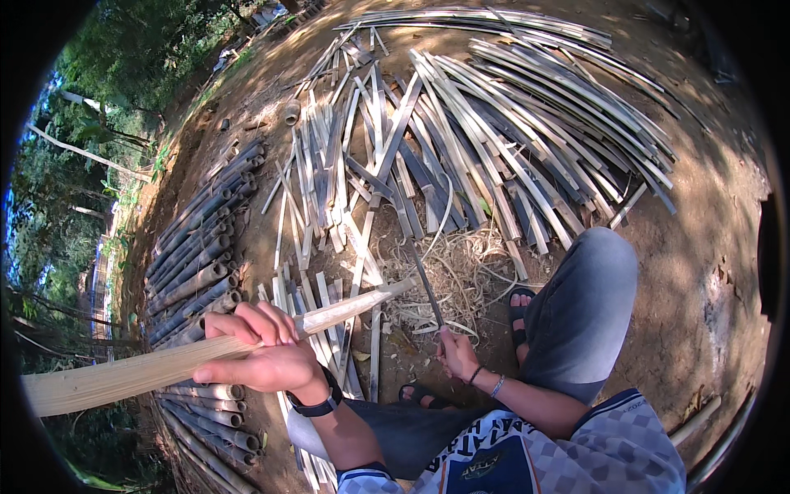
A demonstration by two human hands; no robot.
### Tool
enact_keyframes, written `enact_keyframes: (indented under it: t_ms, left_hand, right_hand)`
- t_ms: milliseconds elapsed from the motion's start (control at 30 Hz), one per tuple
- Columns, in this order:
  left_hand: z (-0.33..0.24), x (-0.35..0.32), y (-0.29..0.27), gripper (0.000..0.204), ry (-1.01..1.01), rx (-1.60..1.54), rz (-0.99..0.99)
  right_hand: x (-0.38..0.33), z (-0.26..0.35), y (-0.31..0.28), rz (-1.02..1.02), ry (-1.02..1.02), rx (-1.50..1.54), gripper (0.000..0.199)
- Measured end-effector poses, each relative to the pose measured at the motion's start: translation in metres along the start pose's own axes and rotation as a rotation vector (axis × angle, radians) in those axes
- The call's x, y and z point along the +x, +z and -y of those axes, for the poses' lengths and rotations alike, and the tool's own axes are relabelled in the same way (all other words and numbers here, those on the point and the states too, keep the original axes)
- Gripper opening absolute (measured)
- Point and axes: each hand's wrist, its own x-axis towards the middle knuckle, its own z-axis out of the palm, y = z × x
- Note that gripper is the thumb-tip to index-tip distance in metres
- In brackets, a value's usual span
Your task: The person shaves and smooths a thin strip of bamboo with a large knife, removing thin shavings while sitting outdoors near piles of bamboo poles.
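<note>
A long pale split bamboo slat point(132, 375) runs from the left edge toward the middle, a joint showing beyond my grip. My left hand point(267, 350) is closed around it, fingers over the top and thumb along the near side. In my right hand point(457, 354), closed in a fist, is the handle end of a long, thin, dark-bladed knife point(425, 280). Its blade points away from me and crosses close by the slat's far tip; whether they touch I cannot tell. The knife's handle is mostly hidden by my fingers.
Curled bamboo shavings point(444, 267) cover the ground between my feet and a broad heap of split bamboo slats point(527, 140). Dark round bamboo poles point(202, 247) are stacked at left. My bent knee point(588, 305) rises close to my right hand. Loose poles point(699, 420) lie at lower right.
</note>
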Motion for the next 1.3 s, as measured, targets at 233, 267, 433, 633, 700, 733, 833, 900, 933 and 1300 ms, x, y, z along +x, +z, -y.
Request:
enact_keyframes:
  t_ms: [233, 267, 433, 633, 700, 733, 833, 900, 933, 1300]
  left_hand:
    - [-0.001, -0.001, -0.004, 0.064, -0.005, -0.004, 0.013]
    - [-0.001, -0.002, -0.004, 0.064, -0.008, 0.009, 0.013]
    - [0.0, 0.001, 0.004, 0.064, 0.0, 0.06, -0.04]
    - [0.001, 0.002, -0.005, 0.063, 0.002, 0.022, -0.013]
    - [0.001, 0.002, -0.007, 0.063, -0.001, 0.008, -0.007]
    - [0.0, 0.002, -0.006, 0.063, -0.006, 0.003, -0.004]
    - [0.0, 0.003, -0.006, 0.062, 0.007, 0.015, -0.065]
    - [0.001, 0.006, -0.014, 0.062, 0.023, 0.039, -0.089]
    - [-0.001, 0.009, -0.022, 0.062, 0.032, 0.057, -0.08]
    - [0.0, 0.015, -0.037, 0.061, 0.025, 0.02, -0.094]
  right_hand:
    - [-0.03, 0.068, 0.009, 0.064, -0.403, 0.1, 0.057]
    - [-0.028, 0.059, 0.01, 0.038, -0.428, 0.039, 0.057]
    - [0.006, -0.007, -0.011, -0.089, 0.062, 0.02, 0.059]
    - [-0.016, 0.056, 0.007, 0.069, -0.252, 0.078, 0.055]
    - [-0.026, 0.057, 0.014, 0.097, -0.366, 0.09, 0.056]
    - [-0.028, 0.055, 0.016, 0.108, -0.428, 0.097, 0.057]
    - [-0.005, 0.005, 0.007, 0.042, -0.165, -0.02, 0.059]
    - [0.001, 0.003, -0.002, -0.045, -0.058, -0.158, 0.06]
    - [0.002, 0.01, -0.001, -0.041, -0.093, -0.097, 0.059]
    - [0.0, -0.001, 0.014, 0.001, -0.128, -0.237, 0.059]
